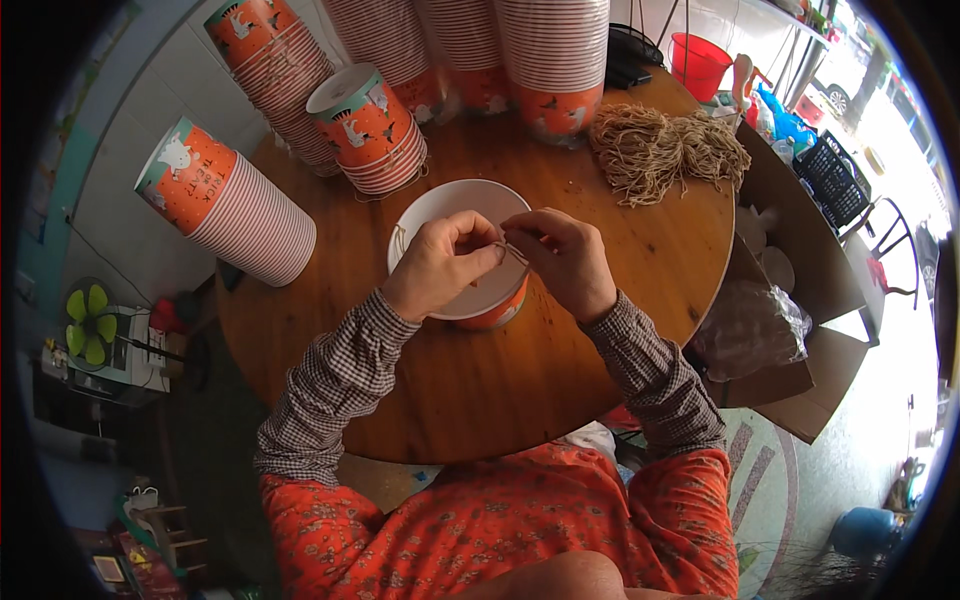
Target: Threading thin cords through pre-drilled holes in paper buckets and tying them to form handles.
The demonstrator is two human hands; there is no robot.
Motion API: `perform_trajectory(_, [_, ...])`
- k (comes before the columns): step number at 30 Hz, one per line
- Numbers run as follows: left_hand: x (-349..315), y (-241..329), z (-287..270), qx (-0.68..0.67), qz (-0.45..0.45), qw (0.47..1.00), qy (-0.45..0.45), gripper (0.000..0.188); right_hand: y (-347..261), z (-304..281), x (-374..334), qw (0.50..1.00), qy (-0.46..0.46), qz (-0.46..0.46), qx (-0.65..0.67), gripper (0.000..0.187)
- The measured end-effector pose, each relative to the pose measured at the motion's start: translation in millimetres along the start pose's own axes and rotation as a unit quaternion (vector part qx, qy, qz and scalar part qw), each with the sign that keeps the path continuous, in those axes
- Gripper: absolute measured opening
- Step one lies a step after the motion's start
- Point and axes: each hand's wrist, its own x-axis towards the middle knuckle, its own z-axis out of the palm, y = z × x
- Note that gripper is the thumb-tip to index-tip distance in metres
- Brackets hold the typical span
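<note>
An orange paper bucket (489,320) with a white inside stands on the round wooden table in front of me. Over its right inner rim my left hand (440,268) and my right hand (572,262) meet, both pinching a thin beige cord (511,247) between thumb and fingertips. The fingers partly cover the cord, so how it runs through the bucket's wall is hard to see. Another bit of the same cord (400,240) shows at the bucket's left rim. A bundle of loose beige cords (665,155) lies at the far right of the table.
A tilted stack of nested buckets (255,225) is at the left. More stacks (370,145) (285,90) stand behind, beside plastic-wrapped ones (555,70). An open cardboard box (800,240) adjoins the table's right edge. A red bucket (698,65) and green fan (90,322) are farther off.
</note>
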Motion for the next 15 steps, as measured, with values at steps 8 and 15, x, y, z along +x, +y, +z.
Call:
perform_trajectory(8, [-0.7,4.7,-6.4,-0.060,-0.079,0.995,-0.026,0.012,2.3,-6.8,4.7,0.999,-0.028,-0.031,-0.021,0.014])
perform_trajectory(15, [1.3,0.6,-12.5,-0.176,-0.147,0.973,-0.028,0.012,-8.5,-10.8,-16.6,0.996,0.044,-0.062,-0.048,0.011])
